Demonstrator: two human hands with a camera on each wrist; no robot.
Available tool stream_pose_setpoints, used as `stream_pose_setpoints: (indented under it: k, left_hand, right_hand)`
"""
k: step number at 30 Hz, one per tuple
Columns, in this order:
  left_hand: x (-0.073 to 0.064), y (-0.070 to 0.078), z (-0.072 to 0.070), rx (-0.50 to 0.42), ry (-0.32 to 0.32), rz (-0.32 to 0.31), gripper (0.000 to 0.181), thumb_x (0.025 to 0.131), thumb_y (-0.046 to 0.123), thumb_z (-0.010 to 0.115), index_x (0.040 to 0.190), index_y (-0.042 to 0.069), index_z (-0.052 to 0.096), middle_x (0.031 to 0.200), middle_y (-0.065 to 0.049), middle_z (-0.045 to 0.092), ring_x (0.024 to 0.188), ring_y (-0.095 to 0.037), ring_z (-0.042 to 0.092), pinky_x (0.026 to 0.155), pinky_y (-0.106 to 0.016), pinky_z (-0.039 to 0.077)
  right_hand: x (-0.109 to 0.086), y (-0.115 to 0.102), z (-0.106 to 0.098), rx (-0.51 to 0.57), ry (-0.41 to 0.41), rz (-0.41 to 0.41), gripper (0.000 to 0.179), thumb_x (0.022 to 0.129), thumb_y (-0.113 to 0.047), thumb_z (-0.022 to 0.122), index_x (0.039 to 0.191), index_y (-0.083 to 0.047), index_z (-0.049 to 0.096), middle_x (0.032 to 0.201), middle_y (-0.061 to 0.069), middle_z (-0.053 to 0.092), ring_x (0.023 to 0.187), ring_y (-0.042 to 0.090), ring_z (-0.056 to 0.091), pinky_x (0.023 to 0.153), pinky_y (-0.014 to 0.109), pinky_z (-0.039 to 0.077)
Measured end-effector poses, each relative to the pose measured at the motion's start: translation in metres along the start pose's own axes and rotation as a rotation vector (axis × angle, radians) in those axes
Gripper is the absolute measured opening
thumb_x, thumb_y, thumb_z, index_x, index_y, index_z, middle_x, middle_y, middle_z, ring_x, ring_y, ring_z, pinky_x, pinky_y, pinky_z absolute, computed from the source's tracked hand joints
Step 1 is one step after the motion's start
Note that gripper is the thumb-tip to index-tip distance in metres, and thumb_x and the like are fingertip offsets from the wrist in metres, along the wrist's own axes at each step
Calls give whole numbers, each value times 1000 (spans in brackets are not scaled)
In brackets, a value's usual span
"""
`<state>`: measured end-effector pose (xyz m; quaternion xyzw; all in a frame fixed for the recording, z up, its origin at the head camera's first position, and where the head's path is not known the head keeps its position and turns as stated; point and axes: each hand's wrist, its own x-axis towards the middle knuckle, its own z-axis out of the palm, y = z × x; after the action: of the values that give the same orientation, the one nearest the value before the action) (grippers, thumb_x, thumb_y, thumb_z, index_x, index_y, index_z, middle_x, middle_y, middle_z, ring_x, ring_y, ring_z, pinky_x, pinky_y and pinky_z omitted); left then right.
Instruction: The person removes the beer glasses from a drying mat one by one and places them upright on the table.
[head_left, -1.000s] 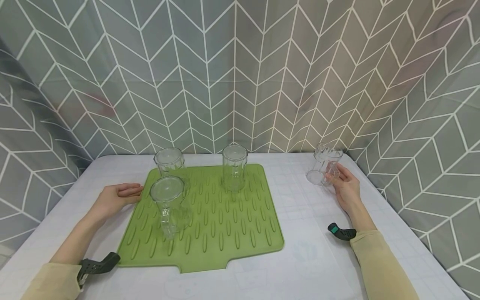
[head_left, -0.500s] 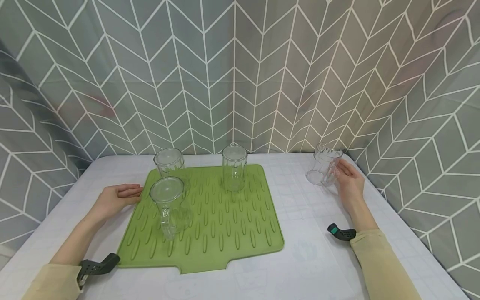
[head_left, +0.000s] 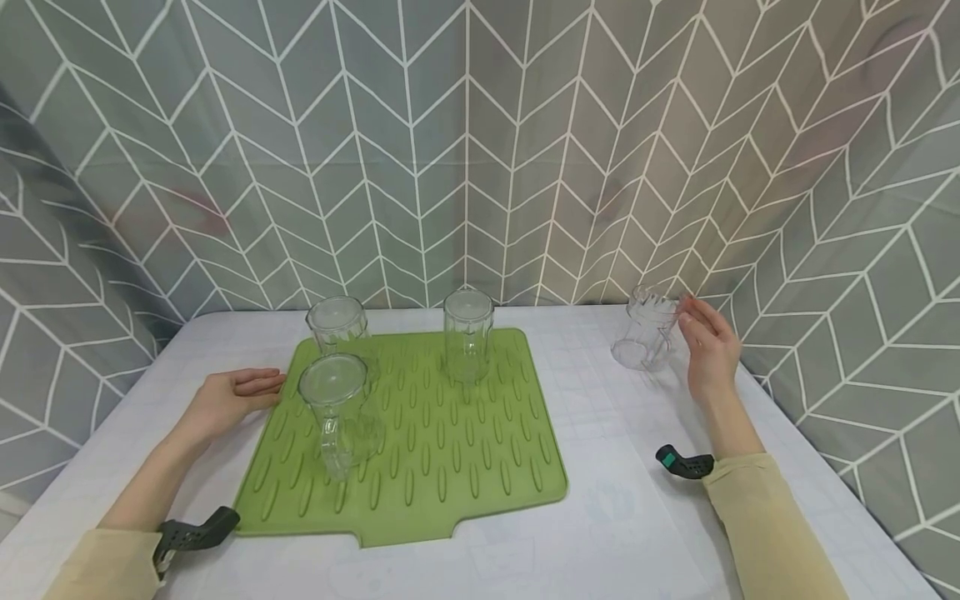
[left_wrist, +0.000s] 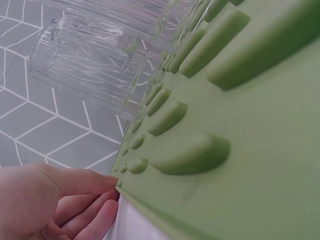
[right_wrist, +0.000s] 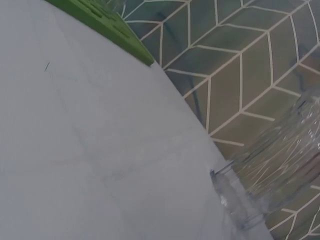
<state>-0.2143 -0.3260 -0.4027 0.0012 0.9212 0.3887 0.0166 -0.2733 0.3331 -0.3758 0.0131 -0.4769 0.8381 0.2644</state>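
Fingers of the right hand (head_left: 712, 352) are loosely extended, gripping nothing, by the rim of a glass mug (head_left: 647, 332) at two o'clock from the mat (head_left: 450, 475); a knock could topple it. The left hand (head_left: 234, 402) touches the mat's nine-o'clock edge, pinch unclear; tugging might tip the three mugs (head_left: 347, 421).

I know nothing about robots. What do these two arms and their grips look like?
They belong to a person. The left grip and right grip are bare, ungloved hands. The left sleeve and right sleeve are plain pale tan. At the wrists: a black left device and a black right device with a green patch.
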Motion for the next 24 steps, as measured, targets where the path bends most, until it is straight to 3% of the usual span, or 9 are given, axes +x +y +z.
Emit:
stream_pose_setpoints:
  k: [7, 24]
  left_hand:
    - [0, -2, 0, 2, 0, 1, 64, 95, 33, 70, 141, -7, 50, 136, -24, 57, 142, -55, 28, 111, -71, 27]
    - [1, -2, 0, -10, 4, 17, 62, 94, 31, 71, 139, -7, 52, 134, -24, 58, 141, -53, 32, 112, -70, 28]
  right_hand:
    - [-1, -6, 13, -93, -4, -93, 39, 92, 8, 64, 130, 9, 58, 121, 10, 68, 118, 20, 60, 97, 19, 50]
    - [-16, -24, 48, -150, -39, -149, 44, 88, 9, 69, 130, 5, 60, 129, 11, 64, 127, 21, 55, 99, 19, 50]
